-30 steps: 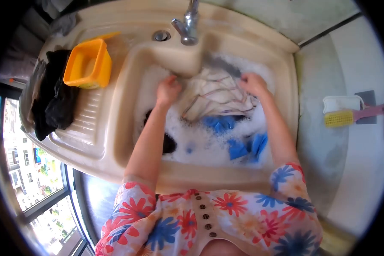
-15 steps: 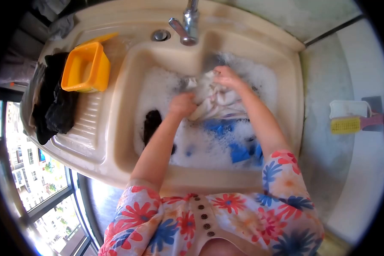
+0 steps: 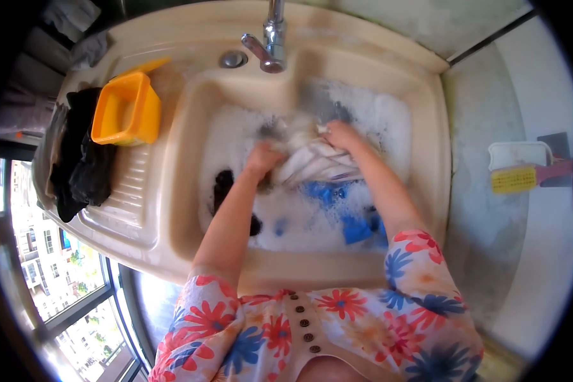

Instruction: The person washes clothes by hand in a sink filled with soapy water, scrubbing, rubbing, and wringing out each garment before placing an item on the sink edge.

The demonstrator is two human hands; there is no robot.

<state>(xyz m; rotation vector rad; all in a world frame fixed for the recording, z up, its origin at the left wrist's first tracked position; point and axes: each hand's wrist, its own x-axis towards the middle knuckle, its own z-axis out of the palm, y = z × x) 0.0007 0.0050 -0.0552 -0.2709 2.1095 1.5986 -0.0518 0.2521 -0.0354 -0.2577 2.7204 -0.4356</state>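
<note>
A wet white garment with faint darker stripes lies bunched in the foamy water, its far part blurred by motion. My left hand is closed on its left edge, with the fingertips partly lost in suds. On the opposite side my right hand grips the upper right part of the cloth, fingers curled in. Blue cloth shows through the foam nearer my body. A black piece of cloth floats to the left, close to my left forearm.
The beige sink has a chrome faucet at its back. On the ribbed drainboard stand a yellow container and dark clothes. A yellow brush hangs at the right wall. Windows are at lower left.
My right hand has come down towards my body with its part of the white garment. My left hand stays near the garment's left edge. The view has shifted slightly.
</note>
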